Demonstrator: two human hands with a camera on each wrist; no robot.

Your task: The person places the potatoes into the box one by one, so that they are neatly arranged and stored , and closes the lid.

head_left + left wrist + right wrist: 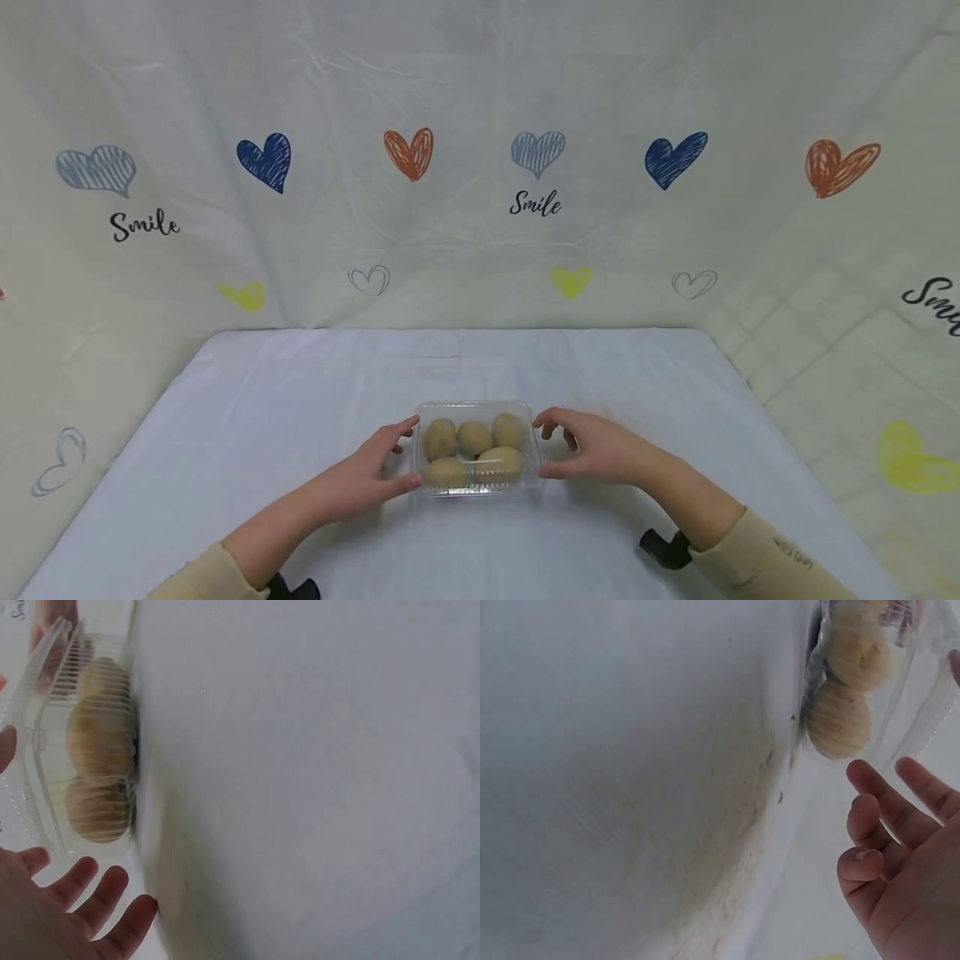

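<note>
A clear plastic clamshell box (480,493) lies on the white cloth with several tan, rounded, potato-like items (475,437) inside. Its lid covers them. At the box's left side is my left hand (367,475), thumb near the front corner and index finger near the back corner. My right hand (600,446) mirrors it on the right side, its index finger and thumb at the edge. In the left wrist view, the left fingers (101,900) are spread beside the box. The right wrist view shows the other right fingers (866,862) loosely bent, away from the box.
A white cloth (480,367) covers the table. Small brown specks (769,757) lie on it near the box's right side. Behind stands a pale curtain (465,250) printed with hearts and words. Black wrist mounts (666,548) sit below both wrists.
</note>
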